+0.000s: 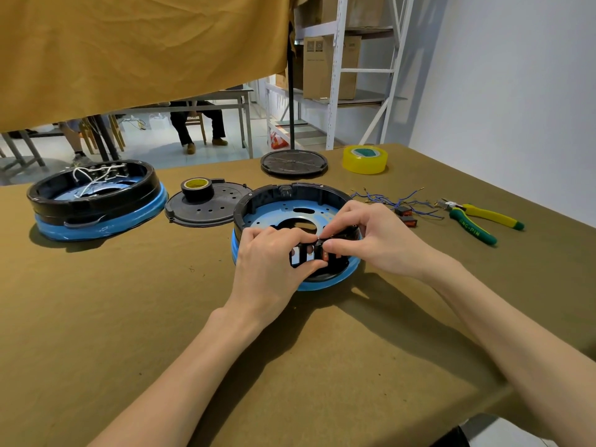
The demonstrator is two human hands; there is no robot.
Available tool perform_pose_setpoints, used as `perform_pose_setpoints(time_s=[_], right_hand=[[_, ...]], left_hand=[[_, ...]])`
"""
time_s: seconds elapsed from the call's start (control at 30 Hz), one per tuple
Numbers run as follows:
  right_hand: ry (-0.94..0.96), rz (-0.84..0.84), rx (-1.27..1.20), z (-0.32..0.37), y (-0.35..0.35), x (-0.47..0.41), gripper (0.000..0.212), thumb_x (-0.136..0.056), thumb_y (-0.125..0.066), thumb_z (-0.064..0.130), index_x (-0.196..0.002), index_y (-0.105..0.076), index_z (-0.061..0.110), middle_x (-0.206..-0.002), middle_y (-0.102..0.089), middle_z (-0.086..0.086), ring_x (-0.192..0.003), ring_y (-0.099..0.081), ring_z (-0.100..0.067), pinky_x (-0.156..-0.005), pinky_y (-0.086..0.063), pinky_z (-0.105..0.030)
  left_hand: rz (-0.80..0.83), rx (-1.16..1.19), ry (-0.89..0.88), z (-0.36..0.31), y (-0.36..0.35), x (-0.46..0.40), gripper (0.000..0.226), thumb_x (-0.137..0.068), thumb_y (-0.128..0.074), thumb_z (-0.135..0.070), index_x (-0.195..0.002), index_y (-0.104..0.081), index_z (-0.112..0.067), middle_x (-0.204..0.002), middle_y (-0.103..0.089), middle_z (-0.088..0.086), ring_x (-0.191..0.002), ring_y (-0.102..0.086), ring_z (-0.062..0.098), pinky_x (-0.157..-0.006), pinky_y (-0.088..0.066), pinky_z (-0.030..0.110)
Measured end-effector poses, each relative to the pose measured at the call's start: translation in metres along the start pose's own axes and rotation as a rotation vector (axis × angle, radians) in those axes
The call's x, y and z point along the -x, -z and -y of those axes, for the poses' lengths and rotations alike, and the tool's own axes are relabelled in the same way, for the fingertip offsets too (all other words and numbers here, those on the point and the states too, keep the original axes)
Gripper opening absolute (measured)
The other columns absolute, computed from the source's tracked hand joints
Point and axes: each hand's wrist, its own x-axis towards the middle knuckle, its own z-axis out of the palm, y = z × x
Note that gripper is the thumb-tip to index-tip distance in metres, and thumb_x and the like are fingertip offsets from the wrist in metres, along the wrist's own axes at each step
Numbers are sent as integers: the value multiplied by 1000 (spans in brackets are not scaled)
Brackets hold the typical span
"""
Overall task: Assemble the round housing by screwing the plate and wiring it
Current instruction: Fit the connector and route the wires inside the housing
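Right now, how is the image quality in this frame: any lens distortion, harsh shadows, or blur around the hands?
Head view: wide-angle bending curves the table edge and shelving; soft shadows fall right of the round housing and under both forearms; left hand and right hand are sharp, no motion blur; faint glare on the yellow tape roll.

Near the worktop's [129, 317] far edge we see a yellow clear-tape roll [365, 159]. Green-and-yellow-handled pliers [477, 221] lie toward its right edge. A small black tape roll [195, 188] sits on a perforated black disc [209, 206]. Beyond stands white metal shelving [335, 72] with cardboard boxes [329, 66].
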Motion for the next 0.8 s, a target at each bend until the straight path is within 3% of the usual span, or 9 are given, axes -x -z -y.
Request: perform_pose_setpoints(time_s=[0.23, 0.57, 0.67, 0.8], right_hand=[[11, -25, -32, -2, -1, 2, 14, -88, -80, 21, -101, -82, 25, -95, -65, 5, -90, -59, -5, -75, -42, -11], [47, 76, 9, -4, 7, -6, 16, -90, -79, 24, -105, -82, 24, -94, -65, 10, -93, -63, -11, -79, -47, -16], [52, 65, -1, -4, 8, -6, 16, -89, -80, 25, -104, -82, 24, -93, -66, 9, -92, -63, -13, -77, -50, -18], [42, 43, -6, -3, 7, -8, 14, -86, -82, 25, -100, -83, 23, -89, -66, 7, -86, -63, -12, -74, -48, -18]], left_hand=[[-13, -10, -12, -1, 1, -1, 41, -76, -85, -39, -112, -77, -21, -104, -78, -5, -96, -70, 15, -84, -39, 34], [7, 6, -9, 0, 2, -4, 41, -77, -83, -42, -114, -75, -25, -105, -77, -8, -97, -66, 10, -83, -37, 32], [62, 103, 50, 1, 3, -8, 42, -77, -87, -39, -114, -72, -30, -104, -74, -14, -99, -62, 5, -89, -36, 33], [102, 136, 119, 0, 4, -16, 38, -76, -89, -35, -110, -71, -31, -97, -70, -19, -99, -63, 5, -100, -40, 44]])
